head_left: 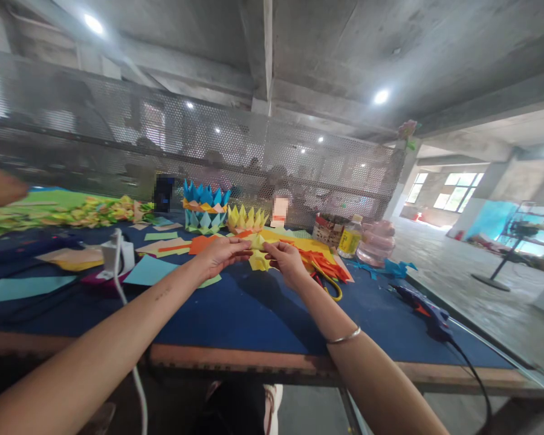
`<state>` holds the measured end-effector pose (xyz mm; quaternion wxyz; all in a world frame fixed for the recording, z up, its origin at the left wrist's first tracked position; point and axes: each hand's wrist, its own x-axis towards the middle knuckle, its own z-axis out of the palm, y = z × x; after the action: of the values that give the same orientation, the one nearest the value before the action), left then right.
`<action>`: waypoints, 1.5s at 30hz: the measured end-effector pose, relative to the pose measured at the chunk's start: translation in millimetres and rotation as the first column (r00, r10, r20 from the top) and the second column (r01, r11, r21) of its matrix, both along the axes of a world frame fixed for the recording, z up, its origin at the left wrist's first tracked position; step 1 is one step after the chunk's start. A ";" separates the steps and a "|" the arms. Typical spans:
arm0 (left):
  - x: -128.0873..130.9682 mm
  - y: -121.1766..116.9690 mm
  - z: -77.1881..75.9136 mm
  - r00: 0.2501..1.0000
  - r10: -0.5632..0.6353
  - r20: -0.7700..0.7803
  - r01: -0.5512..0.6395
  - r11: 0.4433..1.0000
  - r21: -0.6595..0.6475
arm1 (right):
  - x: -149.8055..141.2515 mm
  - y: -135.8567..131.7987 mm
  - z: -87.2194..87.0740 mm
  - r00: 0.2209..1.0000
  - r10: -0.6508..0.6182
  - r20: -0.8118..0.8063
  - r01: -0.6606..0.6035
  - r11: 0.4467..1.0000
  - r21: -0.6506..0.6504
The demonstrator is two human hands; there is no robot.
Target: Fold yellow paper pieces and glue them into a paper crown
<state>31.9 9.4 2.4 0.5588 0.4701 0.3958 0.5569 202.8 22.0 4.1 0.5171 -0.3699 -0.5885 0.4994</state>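
Between my two hands, above the blue tabletop (254, 314), is a piece of folded yellow paper (259, 257). My left hand (222, 254) pinches its left side, and my right hand (288, 260) pinches its right side. Just behind stands a yellow paper crown (247, 219) with pointed tips. To its left, a taller crown (205, 208) shows blue, orange and pale green bands. Orange paper pieces (329, 263) lie to the right of my right hand, beside yellow-handled scissors (333, 290).
A glue gun (424, 308) with a cord lies at the right. A bottle with a yellow label (350, 237) stands near a pink container (375, 243). A white plug adapter (118, 257), blue paper sheets (149, 270) and heaped folded paper (104, 210) are leftward. Another person's hand (2, 188) shows far left.
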 end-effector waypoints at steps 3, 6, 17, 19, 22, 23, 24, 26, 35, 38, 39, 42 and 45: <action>-1.6 2.1 -1.5 1.000 0.011 -0.006 -0.011 0.999 -0.031 | -0.6 2.2 -1.8 0.997 -0.042 0.068 0.035 0.994 0.103; -0.6 1.6 -0.8 0.996 0.091 -0.019 -0.090 0.995 0.047 | -1.0 5.6 -3.7 0.991 -0.066 0.117 0.046 0.984 0.170; 4.6 -3.7 5.0 0.888 0.390 -0.244 -0.267 0.869 0.417 | 1.2 9.9 -5.0 0.988 -0.111 0.103 0.077 0.953 0.294; 4.2 -3.0 4.1 0.884 0.395 -0.252 -0.258 0.859 0.442 | 1.3 10.3 -4.8 0.987 -0.119 0.106 0.082 0.950 0.302; 4.2 -3.1 3.9 0.880 0.397 -0.260 -0.249 0.852 0.460 | 1.2 11.0 -4.8 0.984 -0.138 0.114 0.097 0.946 0.310; 4.4 -3.5 4.3 0.878 0.400 -0.262 -0.251 0.852 0.460 | 1.1 11.1 -4.8 0.982 -0.147 0.117 0.104 0.944 0.313; 4.6 -4.0 4.7 0.875 0.406 -0.262 -0.256 0.850 0.461 | 1.0 11.0 -4.7 0.980 -0.156 0.120 0.111 0.942 0.317; 5.1 -4.9 5.4 0.872 0.414 -0.263 -0.263 0.847 0.462 | 0.8 10.6 -4.4 0.977 -0.172 0.128 0.122 0.937 0.327; 3.8 -0.6 0.7 0.911 0.365 -0.191 -0.249 0.857 0.451 | 0.0 6.2 -1.8 0.957 -0.232 0.173 0.152 0.911 0.383; 3.7 -2.1 1.3 0.915 0.343 -0.211 -0.227 0.873 0.432 | 0.2 4.7 -0.8 0.953 -0.242 0.181 0.154 0.905 0.398; 3.7 -3.0 1.8 0.915 0.337 -0.222 -0.221 0.879 0.423 | 0.3 4.1 -0.4 0.952 -0.243 0.185 0.154 0.904 0.398; 3.4 -5.2 3.3 0.895 0.355 -0.270 -0.227 0.884 0.410 | 0.8 2.4 0.7 0.945 -0.254 0.205 0.153 0.900 0.407; 3.0 -5.9 3.8 0.882 0.364 -0.300 -0.239 0.893 0.381 | 1.2 1.7 0.8 0.929 -0.281 0.241 0.154 0.885 0.440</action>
<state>34.9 3.5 6.2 0.2931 0.5841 0.4615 0.5999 204.0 23.6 4.9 0.5423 -0.3872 -0.7059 0.2402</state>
